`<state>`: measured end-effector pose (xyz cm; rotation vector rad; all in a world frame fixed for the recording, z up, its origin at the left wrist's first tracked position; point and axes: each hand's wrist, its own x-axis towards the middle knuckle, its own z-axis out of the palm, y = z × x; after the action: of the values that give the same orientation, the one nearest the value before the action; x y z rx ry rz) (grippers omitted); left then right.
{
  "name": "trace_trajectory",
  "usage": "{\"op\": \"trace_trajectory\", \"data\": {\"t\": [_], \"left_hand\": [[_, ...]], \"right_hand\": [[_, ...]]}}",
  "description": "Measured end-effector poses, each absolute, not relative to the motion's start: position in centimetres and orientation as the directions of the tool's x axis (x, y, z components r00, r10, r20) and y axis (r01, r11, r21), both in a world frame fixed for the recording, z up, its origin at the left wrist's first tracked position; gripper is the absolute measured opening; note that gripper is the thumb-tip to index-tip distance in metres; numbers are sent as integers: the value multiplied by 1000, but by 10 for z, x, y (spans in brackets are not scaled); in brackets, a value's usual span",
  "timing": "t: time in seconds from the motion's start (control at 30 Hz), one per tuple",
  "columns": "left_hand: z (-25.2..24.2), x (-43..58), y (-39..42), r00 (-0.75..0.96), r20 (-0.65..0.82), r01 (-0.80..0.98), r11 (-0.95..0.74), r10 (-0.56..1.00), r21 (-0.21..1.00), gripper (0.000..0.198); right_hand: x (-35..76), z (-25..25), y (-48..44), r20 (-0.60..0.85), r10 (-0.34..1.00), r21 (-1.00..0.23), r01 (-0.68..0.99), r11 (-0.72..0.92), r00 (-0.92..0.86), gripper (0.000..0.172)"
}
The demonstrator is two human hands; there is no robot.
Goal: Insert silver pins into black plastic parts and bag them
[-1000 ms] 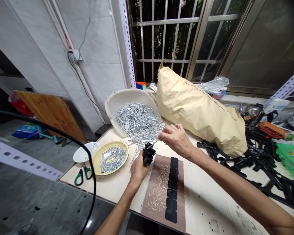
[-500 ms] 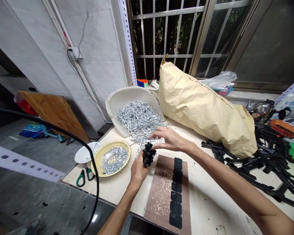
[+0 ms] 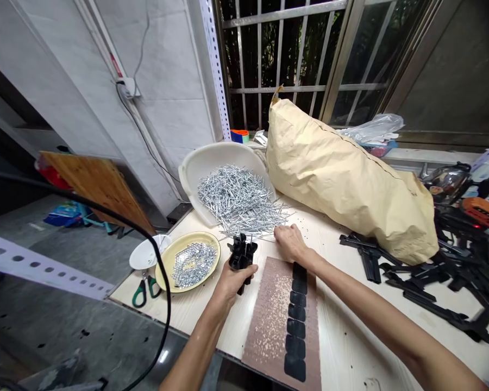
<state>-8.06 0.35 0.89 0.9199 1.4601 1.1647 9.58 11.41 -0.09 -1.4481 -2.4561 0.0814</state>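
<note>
My left hand (image 3: 231, 283) is closed around a cluster of black plastic parts (image 3: 242, 251), held upright above the table with the thumb across its near side. My right hand (image 3: 290, 241) is at the right edge of a heap of thin silvery metal pins (image 3: 238, 195). Its fingers are curled together, and whatever is in them is hidden. The pins spill out of a tilted white scoop-shaped basin (image 3: 193, 174) onto the tabletop. Below my hands lies a brown board (image 3: 264, 331) with a row of black rounded pads (image 3: 296, 328) on it.
To the left are a yellow dish (image 3: 163, 271) of small metal pieces, a white bowl (image 3: 140, 255) and green-handled scissors (image 3: 144, 290). A large paper sack (image 3: 346, 174) lies at the back. Black plastic parts (image 3: 440, 293) are piled at right. A black cable (image 3: 169, 304) hangs in front.
My right hand has moved away from the black parts, to the right and down beside the pins, and its fingers have curled in. My left hand has turned the parts more upright.
</note>
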Motion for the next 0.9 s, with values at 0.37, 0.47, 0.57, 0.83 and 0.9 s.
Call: {"op": "trace_trajectory", "data": {"t": [0.37,0.47,0.57,0.83,0.9], "left_hand": [[11,-66,7,-132,-133,55,141,982,988,22],[15,-62,6,-100,-128,98,138,987,986,19],[17,-58,6,-83,-109,134,120,991,984,18],[26,-48,10,-108,-155,7,157,982,988,26],[31,-48,9,-95,-195,-92,186,976,978,30]], "right_hand": [[125,114,65,532,525,-183,515,837,-665,22],[117,119,58,494,492,-79,527,846,-717,21],[111,122,56,463,461,-1,519,855,-757,21],[114,126,54,479,545,-362,411,837,-688,33],[119,111,56,487,723,-644,358,676,-490,40]]}}
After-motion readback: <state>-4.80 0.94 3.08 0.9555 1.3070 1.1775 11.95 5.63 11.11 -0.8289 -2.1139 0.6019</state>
